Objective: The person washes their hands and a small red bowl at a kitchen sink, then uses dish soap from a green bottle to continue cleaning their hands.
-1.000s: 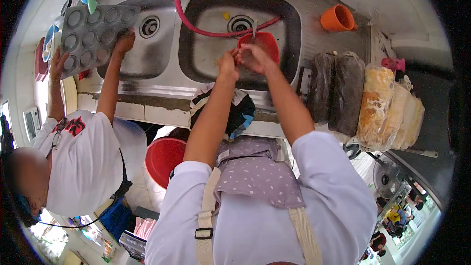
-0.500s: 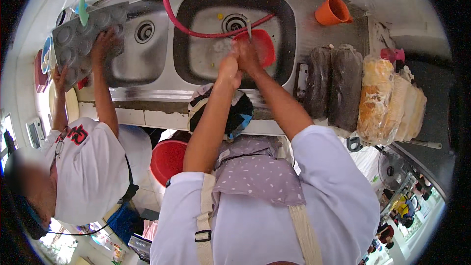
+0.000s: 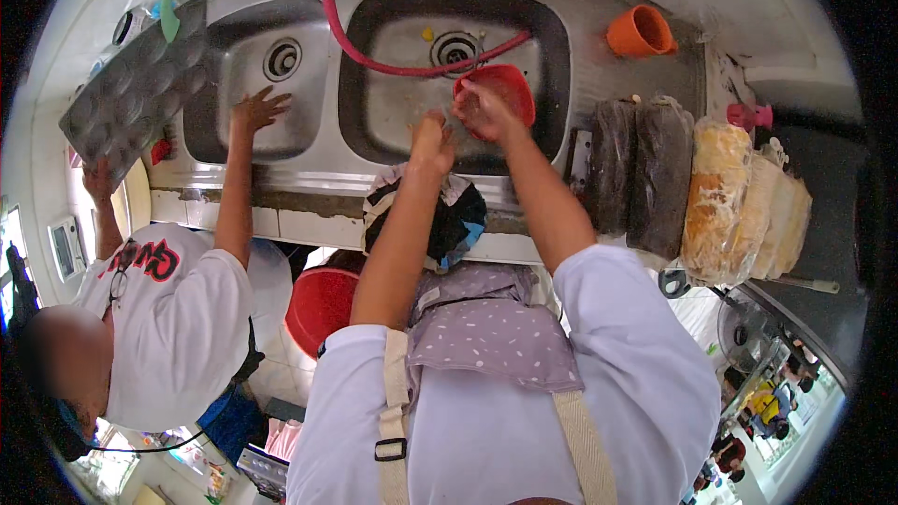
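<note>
My left hand [image 3: 432, 142] is over the right sink basin [image 3: 379, 131], loosely curled with the fingers slightly apart and nothing in it. Beside it, a small gap away, my right hand [image 3: 485, 112] is open, also with nothing visible in it. It hovers over the near left part of a red plastic bowl [image 3: 513, 89] lying in the basin and hides some of it. Beyond both hands, a pinkish-red hose [image 3: 393, 68] curves across the basin near the drain [image 3: 455, 51]. A dark bunched cloth [image 3: 449, 224] hangs at the sink's front edge, below my wrists.
On the left, a co-worker holds a muffin tray [image 3: 122, 98] with one hand; their other hand [image 3: 259, 110] is over the left basin. An orange cup [image 3: 641, 32] sits at the right, beyond wrapped dark loaves [image 3: 659, 178] and lighter ones [image 3: 718, 196]. A red tub [image 3: 323, 313] stands below.
My hands were clasped together over the basin; they have separated. The co-worker's one hand has left the muffin tray and moved over the left basin, while the tray has shifted left.
</note>
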A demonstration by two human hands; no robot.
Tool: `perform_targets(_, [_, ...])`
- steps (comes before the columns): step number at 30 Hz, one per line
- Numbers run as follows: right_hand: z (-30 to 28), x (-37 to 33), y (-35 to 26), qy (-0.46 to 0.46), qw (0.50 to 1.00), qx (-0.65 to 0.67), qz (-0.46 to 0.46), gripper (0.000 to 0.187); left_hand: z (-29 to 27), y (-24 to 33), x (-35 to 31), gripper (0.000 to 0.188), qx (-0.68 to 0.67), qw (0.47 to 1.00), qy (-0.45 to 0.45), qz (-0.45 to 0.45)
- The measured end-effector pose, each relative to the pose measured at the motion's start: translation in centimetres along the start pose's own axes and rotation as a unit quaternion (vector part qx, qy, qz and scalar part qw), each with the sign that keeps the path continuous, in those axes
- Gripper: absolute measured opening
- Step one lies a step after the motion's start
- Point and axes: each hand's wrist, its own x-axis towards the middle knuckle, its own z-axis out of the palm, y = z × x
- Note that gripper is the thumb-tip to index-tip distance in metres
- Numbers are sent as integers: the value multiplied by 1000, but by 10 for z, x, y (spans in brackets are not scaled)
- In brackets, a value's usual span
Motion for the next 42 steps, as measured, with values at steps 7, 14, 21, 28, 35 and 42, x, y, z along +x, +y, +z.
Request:
perform_targets(7, [133,-47,18,141,788,-491,-344,27,43,-35,-35,46,198,901,129,364])
perform_targets(14, [115,-46,29,328,197,-841,-382,37,47,29,-33,69,114,976,-10,187])
perform_targets(21, [99,-46,67,286,198,-886,-306,44,5,15,28,65,536,784,-48,310])
perform_targets(28, [52,-30,58,158,506,-777,-341,36,32,3,18,61,690,618,48,374])
perform_targets(35, [63,-54,20,219,400,-873,-172,23,-46,40,58,44,799,548,39,245])
perform_targets(42, [-60,26,-13,262,772,-557,-160,26,-5,-21,48,41,312,928,79,187])
